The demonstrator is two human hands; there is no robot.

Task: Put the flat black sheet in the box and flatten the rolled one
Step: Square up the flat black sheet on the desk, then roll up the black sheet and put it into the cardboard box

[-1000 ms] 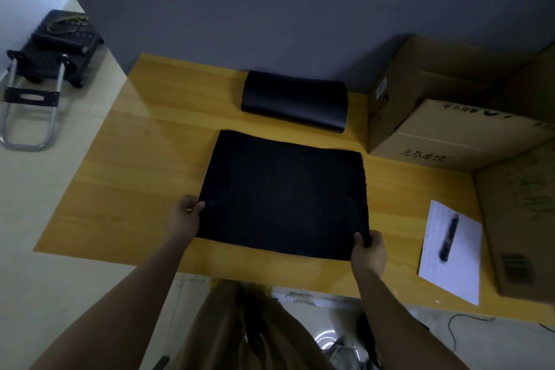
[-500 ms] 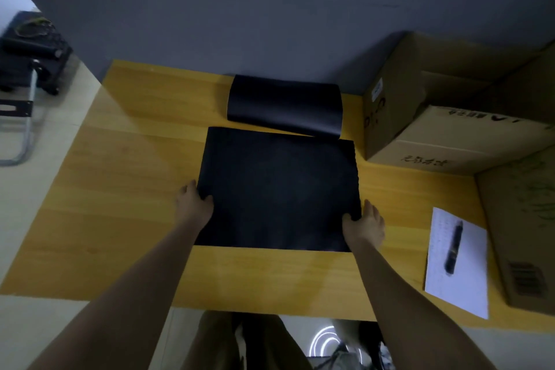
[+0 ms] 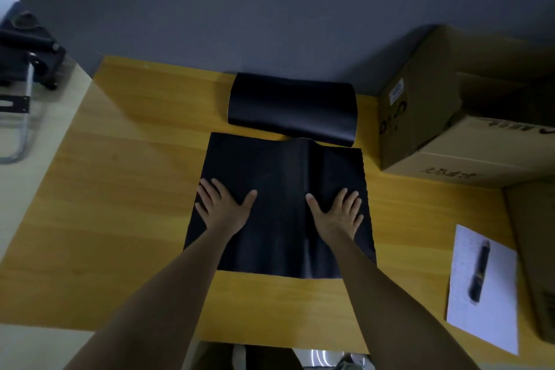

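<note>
Palms lay flat on the flat black sheet (image 3: 279, 204), fingers spread, gripping nothing.

The left hand (image 3: 222, 207) and right hand (image 3: 336, 210) pressed it to the table (image 3: 120, 189); beyond the fingertips sat the rolled sheet (image 3: 292, 108), the box (image 3: 450, 117) further right. It looked thin, limp and light, probably best pinched at its near corners.

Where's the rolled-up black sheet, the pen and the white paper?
rolled black sheet (image 3: 292, 108), head view, middle of the roll
pen (image 3: 480, 272), head view, middle of its barrel
white paper (image 3: 492, 321), head view, bare lower part
</note>
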